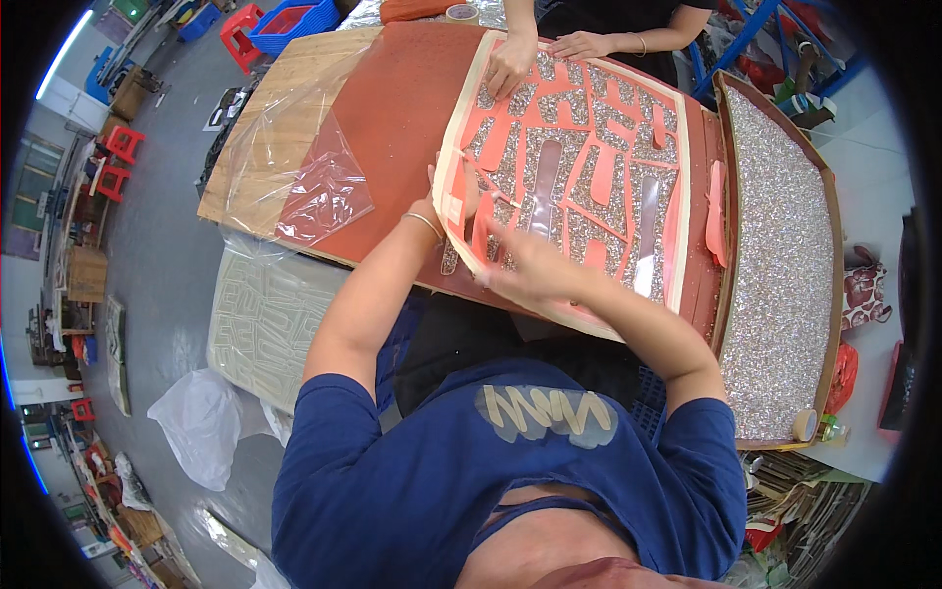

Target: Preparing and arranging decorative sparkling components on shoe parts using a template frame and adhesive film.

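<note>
A coral-pink cut-out sheet (498, 137) with a cream tape border lies on the reddish-brown table board (388, 108). Silver-brown glitter (559, 103) shows through its openings. At the near left corner the border is lifted, and my left hand (428, 206) grips it, fingers partly hidden by the sheet. My right hand (530, 267) hovers over the same corner, its fingers smeared by motion. Clear strips (546, 177) rest on the sheet. Across the table, another person's hand (510, 64) presses on the far left part, while their other hand (581, 46) touches the far edge.
Clear plastic film (314, 191) covers part of the wooden board at left. Below it sits a pale patterned panel (265, 314). A long glitter-covered tray (780, 245) stands at right, with a tape roll (805, 425) at its near end. A coral strip (716, 216) lies beside the sheet.
</note>
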{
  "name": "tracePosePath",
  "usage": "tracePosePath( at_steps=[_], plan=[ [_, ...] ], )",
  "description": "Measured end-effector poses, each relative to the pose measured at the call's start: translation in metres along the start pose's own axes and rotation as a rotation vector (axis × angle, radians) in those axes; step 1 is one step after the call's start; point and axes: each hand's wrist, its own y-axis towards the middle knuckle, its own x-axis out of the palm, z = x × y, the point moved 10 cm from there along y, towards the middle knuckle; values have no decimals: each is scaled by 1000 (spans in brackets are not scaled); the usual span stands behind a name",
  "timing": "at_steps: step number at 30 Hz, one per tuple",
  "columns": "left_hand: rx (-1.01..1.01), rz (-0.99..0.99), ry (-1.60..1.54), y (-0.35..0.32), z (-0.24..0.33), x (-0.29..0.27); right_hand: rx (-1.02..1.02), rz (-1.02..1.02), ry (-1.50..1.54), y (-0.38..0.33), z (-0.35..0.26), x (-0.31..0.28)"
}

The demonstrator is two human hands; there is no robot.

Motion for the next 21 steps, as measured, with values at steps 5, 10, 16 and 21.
tracePosePath(
  at_steps=[5,10,16,21],
  plan=[
    [-7,-7,0,32,-25,-11,-290,278,-429,-29,-30,1],
    [-27,12,3,48,-37,-8,43,225,56,-20,-22,-71],
    [0,57,490,70,16,-17,89,375,431,-32,29,-159],
    [-83,10,610,85,7,-10,-52,698,638,-58,29,-210]
  ],
)
